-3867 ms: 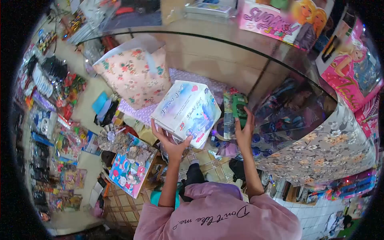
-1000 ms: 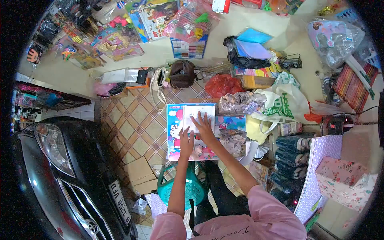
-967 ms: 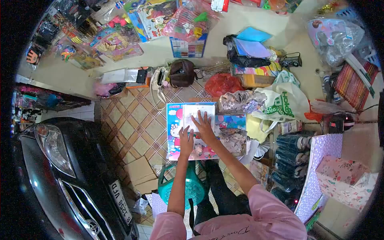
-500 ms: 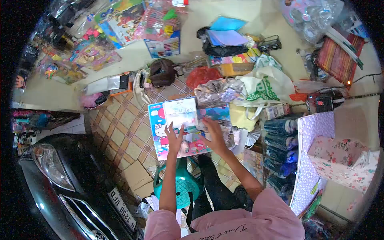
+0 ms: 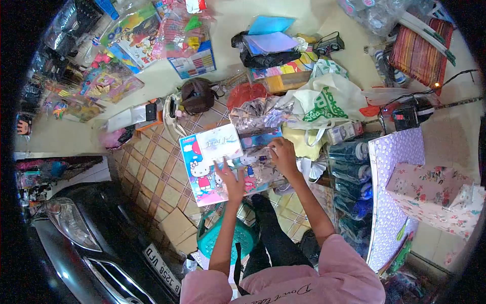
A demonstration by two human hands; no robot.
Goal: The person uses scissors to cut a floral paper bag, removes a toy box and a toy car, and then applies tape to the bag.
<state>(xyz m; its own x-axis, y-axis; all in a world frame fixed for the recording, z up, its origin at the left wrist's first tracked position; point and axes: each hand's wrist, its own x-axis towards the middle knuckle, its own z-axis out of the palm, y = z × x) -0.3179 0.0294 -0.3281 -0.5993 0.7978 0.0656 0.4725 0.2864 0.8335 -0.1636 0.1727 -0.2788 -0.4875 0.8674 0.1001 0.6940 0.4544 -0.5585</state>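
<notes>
A colourful board with cartoon cat pictures (image 5: 202, 183) lies in front of me above a green plastic stool (image 5: 228, 237). On its upper left part rests a white printed box or packet (image 5: 220, 144). My left hand (image 5: 230, 183) has its fingers spread just below the white packet, over the board. My right hand (image 5: 283, 154) is at the board's right side, fingers bent together at a clear plastic wrapping (image 5: 260, 161). Exactly what the fingertips grip is too small to tell.
A black car (image 5: 101, 228) stands at the lower left. Beyond the board are a brown bag (image 5: 197, 96), a red plastic bag (image 5: 246, 95) and a white-green bag (image 5: 329, 104). Wrapped bottles (image 5: 349, 172) and a floral box (image 5: 430, 195) are at the right.
My right hand has moved right and its spread fingers have closed together. My left hand has shifted slightly right and down. More of the white packet's print shows, and the whole view has shifted.
</notes>
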